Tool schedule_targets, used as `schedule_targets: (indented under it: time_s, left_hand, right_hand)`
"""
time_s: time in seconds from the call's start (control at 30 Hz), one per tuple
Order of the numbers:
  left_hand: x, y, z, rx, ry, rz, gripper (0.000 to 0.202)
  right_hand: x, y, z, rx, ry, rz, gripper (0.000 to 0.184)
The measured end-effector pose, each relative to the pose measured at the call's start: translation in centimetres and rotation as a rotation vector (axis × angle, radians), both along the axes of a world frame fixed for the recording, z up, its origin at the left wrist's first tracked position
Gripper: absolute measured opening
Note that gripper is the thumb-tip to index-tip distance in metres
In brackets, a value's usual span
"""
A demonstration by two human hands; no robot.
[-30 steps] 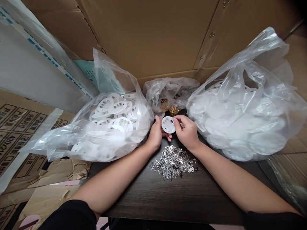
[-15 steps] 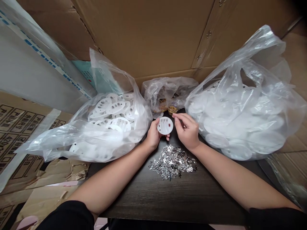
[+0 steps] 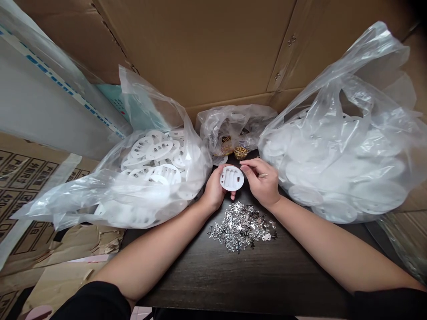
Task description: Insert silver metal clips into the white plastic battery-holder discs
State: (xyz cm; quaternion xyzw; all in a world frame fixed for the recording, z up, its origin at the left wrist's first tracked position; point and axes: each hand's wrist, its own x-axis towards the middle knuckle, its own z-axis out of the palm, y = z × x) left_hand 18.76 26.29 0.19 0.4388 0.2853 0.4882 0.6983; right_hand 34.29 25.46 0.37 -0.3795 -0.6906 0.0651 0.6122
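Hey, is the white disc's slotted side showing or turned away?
Showing: the left hand holds the white disc with its long grooves facing the camera.

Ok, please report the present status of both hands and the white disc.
Left hand gripping white disc, slotted face showing. Right hand close beside it, contact unclear. Metal pieces piled on tabletop, not blocking disc.

Beyond the left hand [image 3: 216, 186] and right hand [image 3: 263, 181] stands a brown cardboard panel [image 3: 200, 49]. Far left of the left hand is a pale grey panel [image 3: 36, 93], edged by a blue-printed strip [image 3: 50, 74]; between them, farther back, shows something teal [image 3: 111, 95]. Left of that hand lie a carton with black printed characters [image 3: 31, 175] and, nearer the body, torn cardboard [image 3: 83, 240]. A dark tabletop [image 3: 200, 275] spreads beneath both hands.
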Motion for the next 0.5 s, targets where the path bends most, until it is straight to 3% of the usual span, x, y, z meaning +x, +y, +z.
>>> schedule_targets:
  time_s: [0.17,0.3,0.5]
  left_hand:
    - [0.1,0.0,-0.3,0.026,0.038,0.002,0.041]
    - [0.2,-0.1,-0.3,0.016,0.077,0.004,0.043]
    - [0.1,-0.2,1.0,0.028,0.242,0.015,0.041]
  right_hand:
    - [0.1,0.4,-0.2,-0.034,0.052,0.065,0.010]
    - [0.1,0.7,-0.6,-0.146,0.121,0.082,0.009]
    - [0.0,1.0,-1.0,-0.200,0.198,-0.008,0.014]
